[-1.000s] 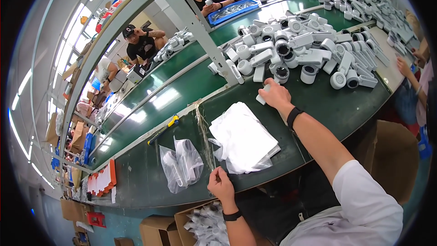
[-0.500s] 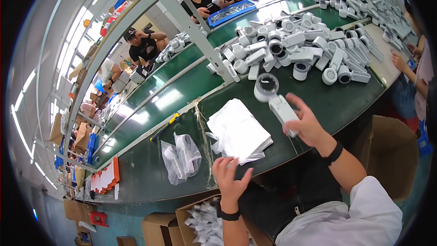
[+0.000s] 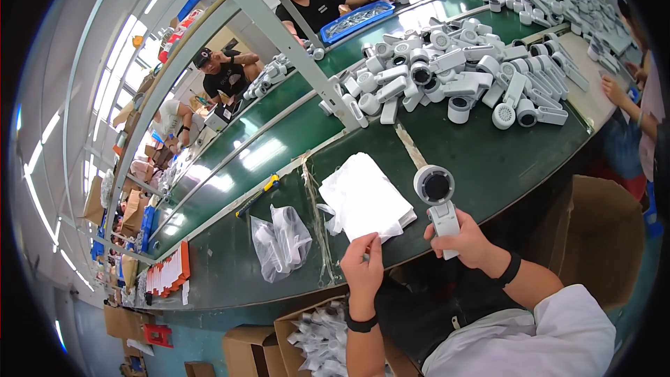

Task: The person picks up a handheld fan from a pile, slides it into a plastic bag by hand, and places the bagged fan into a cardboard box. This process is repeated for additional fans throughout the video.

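My right hand (image 3: 463, 241) is closed round the handle of a white handheld fan (image 3: 435, 188). Its round head, dark in the middle, points away from me over the green table. My left hand (image 3: 362, 265) has its fingers pinched at the near edge of a stack of thin white bags (image 3: 366, 195). The fingertips seem to grip the top bag, though the pinched edge is mostly hidden. Left of the stack lie clear bags with white fans (image 3: 281, 243) inside.
A big heap of white fans (image 3: 447, 70) covers the far right of the table (image 3: 488, 160). A yellow-and-black cutter (image 3: 258, 194) and orange-white boxes (image 3: 169, 271) lie left. Cartons (image 3: 600, 237) stand below, one holding bagged fans (image 3: 319, 338). A metal post (image 3: 279, 42) rises ahead; co-workers sit beyond.
My right hand has drawn the fan nearer and turned its head. My left hand, spread before, has moved to the edge of the white bags and closed its fingers there.
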Demonstrator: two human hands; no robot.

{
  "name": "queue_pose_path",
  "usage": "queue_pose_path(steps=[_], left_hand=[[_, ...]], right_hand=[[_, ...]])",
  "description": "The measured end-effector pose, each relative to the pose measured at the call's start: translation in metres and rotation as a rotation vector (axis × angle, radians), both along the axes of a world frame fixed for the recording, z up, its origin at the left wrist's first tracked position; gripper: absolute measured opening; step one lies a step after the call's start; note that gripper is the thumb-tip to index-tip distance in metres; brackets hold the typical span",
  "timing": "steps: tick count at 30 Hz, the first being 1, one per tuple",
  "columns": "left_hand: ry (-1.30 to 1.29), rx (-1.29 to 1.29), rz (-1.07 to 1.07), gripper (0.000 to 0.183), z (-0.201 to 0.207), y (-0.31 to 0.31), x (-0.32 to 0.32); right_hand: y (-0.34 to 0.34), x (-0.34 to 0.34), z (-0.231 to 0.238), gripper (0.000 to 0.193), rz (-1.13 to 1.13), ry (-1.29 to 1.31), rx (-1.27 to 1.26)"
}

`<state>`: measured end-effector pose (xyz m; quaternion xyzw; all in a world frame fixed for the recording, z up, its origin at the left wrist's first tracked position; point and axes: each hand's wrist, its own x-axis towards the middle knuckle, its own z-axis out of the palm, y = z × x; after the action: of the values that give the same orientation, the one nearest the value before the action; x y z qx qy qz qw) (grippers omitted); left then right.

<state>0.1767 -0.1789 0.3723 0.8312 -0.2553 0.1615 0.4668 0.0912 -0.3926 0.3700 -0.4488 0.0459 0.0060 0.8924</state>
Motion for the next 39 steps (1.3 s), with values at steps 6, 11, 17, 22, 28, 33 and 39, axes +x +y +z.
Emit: queue_pose_path(steps=[6,11,17,22,28,33,39], left_hand=[[0.603,-0.594,-0.084,0.018,-0.008,-0.034,-0.025],[0.663,-0.796,-0.029,0.018,-0.005,-0.045,-0.031],[0.714,-0.925,-0.113,0.021,-0.009,-0.048,-0.037],[0.765,-0.931,-0.210,0.019,-0.015,-0.044,-0.040],[0.815,-1.260,-0.332,0.019,-0.016,-0.032,-0.036],[0.863,-1.366,-0.304,0.022,-0.005,-0.029,-0.039],[0.524,-0.852,-0.055,0.013,-0.006,-0.030,-0.042]], right_hand=[[0.032,0.006,0.002,0.047,-0.266,-0.038,-0.275],[0.046,-0.005,-0.002,0.043,-0.404,0.005,-0.304],[0.050,-0.007,-0.008,0.042,-0.438,-0.023,-0.365],[0.041,0.005,-0.004,0.040,-0.341,-0.026,-0.357],[0.033,0.011,0.004,0.034,-0.363,0.048,-0.137],[0.036,0.011,-0.002,0.034,-0.404,0.066,-0.060],[0.040,0.008,0.002,0.036,-0.357,0.040,-0.044]])
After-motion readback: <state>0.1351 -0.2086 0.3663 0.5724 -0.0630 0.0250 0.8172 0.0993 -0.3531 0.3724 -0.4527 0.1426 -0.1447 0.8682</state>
